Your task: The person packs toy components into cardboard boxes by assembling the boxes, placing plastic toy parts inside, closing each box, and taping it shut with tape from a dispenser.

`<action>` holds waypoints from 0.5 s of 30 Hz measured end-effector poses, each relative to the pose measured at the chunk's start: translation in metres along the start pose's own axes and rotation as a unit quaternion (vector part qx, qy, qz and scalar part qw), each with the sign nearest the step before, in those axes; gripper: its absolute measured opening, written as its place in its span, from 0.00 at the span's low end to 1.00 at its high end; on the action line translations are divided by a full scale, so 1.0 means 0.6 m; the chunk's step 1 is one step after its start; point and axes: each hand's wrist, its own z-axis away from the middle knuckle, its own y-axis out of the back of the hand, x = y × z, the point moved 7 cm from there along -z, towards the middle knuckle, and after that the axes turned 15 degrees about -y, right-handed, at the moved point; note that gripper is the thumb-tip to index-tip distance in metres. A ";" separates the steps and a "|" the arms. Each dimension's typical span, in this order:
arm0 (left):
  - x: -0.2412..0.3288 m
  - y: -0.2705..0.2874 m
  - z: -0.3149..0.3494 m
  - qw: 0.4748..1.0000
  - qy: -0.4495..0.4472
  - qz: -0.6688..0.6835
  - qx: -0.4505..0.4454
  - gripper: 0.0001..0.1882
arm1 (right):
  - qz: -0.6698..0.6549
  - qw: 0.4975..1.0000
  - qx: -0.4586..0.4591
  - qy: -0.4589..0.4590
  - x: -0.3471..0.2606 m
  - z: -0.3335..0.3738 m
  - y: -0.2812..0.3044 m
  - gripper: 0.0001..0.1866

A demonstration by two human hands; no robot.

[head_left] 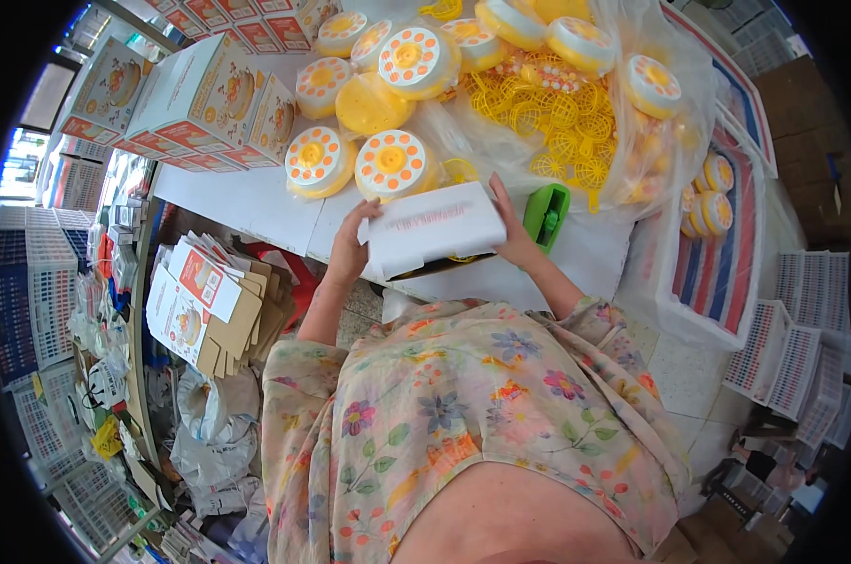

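Observation:
A white cardboard box (435,224) is held between my two hands in front of my body, over the near edge of the table. My left hand (350,246) grips its left end, and my right hand (513,228) presses against its right end. Along the near side of the box runs a dark gap, with a bit of yellow showing inside; the rest of the contents is hidden. Just right of my right hand lies a green tape dispenser (546,217). Beyond the box sit round yellow-and-white toys with orange dots (393,163), some in clear wrapping.
Small yellow plastic nets (559,113) lie in a clear plastic bag at the back. Printed boxes (195,94) are stacked back left. Flattened cartons (204,305) stand below the table's left side. At right, a striped bag (712,254) holds more round toys.

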 end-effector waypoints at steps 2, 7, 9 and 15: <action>0.026 0.002 -0.004 0.995 -0.029 -0.056 -0.080 0.20 | 0.053 0.999 -0.001 0.010 0.001 -0.002 0.003 0.44; 0.039 -0.001 -0.005 0.936 -0.136 -0.242 -0.218 0.21 | 0.355 0.933 -0.033 0.052 -0.014 -0.028 0.031 0.31; 0.061 -0.022 -0.012 0.949 -0.116 -0.193 -0.220 0.30 | 0.447 0.891 -0.051 0.061 -0.049 -0.023 0.020 0.28; 0.126 -0.073 -0.014 0.918 -0.059 -0.258 -0.296 0.54 | 0.631 0.758 -0.141 0.085 -0.108 -0.011 -0.039 0.45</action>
